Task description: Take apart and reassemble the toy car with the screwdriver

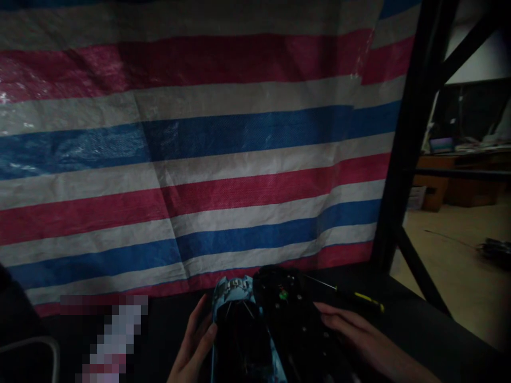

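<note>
A light blue toy car body shell (pixel 234 292) lies open side up, its dark hollow facing me. My left hand (pixel 196 340) is closed on its left edge, thumb along the rim. Against the shell's right side is the black toy car chassis (pixel 305 330), with small screw points and a green spot near its far end. My right hand (pixel 353 331) grips the chassis by its right edge, with some fingers hidden beneath or behind it. Beyond that hand, a screwdriver (pixel 361 300) with a black and yellow handle lies on the table, its shaft pointing toward the chassis.
The dark table (pixel 407 319) ends at a striped plastic sheet (pixel 239 191) hanging behind it. A black metal frame post (pixel 393 175) rises at the right back. A blurred-out object (pixel 117 335) and a pale curved band (pixel 54 348) are at the left.
</note>
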Motion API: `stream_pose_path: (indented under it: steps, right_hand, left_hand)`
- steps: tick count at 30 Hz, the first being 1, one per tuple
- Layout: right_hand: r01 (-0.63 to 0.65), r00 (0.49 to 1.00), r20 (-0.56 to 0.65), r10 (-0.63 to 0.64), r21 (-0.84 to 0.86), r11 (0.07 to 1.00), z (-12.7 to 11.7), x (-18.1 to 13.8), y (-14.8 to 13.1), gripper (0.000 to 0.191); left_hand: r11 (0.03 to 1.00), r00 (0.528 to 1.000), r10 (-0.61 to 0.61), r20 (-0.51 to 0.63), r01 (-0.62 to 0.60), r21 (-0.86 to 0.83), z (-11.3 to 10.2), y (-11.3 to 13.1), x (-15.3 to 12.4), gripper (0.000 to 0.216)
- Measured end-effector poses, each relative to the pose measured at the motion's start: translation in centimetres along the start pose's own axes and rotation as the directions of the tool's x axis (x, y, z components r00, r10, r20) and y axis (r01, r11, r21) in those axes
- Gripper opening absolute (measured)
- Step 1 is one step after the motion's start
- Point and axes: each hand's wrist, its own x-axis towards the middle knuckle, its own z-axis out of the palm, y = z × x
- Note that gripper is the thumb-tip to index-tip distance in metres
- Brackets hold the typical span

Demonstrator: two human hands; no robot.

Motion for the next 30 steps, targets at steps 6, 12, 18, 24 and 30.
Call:
stream_pose_path:
  steps: [6,12,18,24,30]
  right_hand:
    - [-0.054,0.995,0.093,0.046,0.079,0.995,1.9,0.2,0.3,0.052]
    - [-0.061,0.994,0.101,0.041,0.203,0.977,3.5,-0.5,0.1,0.038]
    - [-0.04,0.996,0.093,0.019,0.222,0.974,3.6,-0.3,0.9,0.043]
    - [0.044,0.991,0.115,-0.061,0.142,0.989,3.6,0.1,1.1,0.043]
    - [0.062,0.98,0.183,-0.082,0.112,0.992,3.9,-0.5,0.2,0.043]
  left_hand:
    - [0.99,0.994,0.106,-0.028,-0.103,0.098,-0.3,0.0,0.4,0.09]
    - [0.986,0.994,0.094,-0.05,-0.086,0.14,0.7,1.1,-0.3,0.08]
    - [0.998,0.998,0.055,-0.032,-0.054,0.029,1.2,1.1,-0.6,0.088]
    - [0.997,0.996,0.078,-0.03,-0.079,-0.02,1.2,0.8,-0.2,0.097]
    - [0.999,0.999,0.037,0.001,-0.037,-0.019,1.3,1.0,-0.3,0.087]
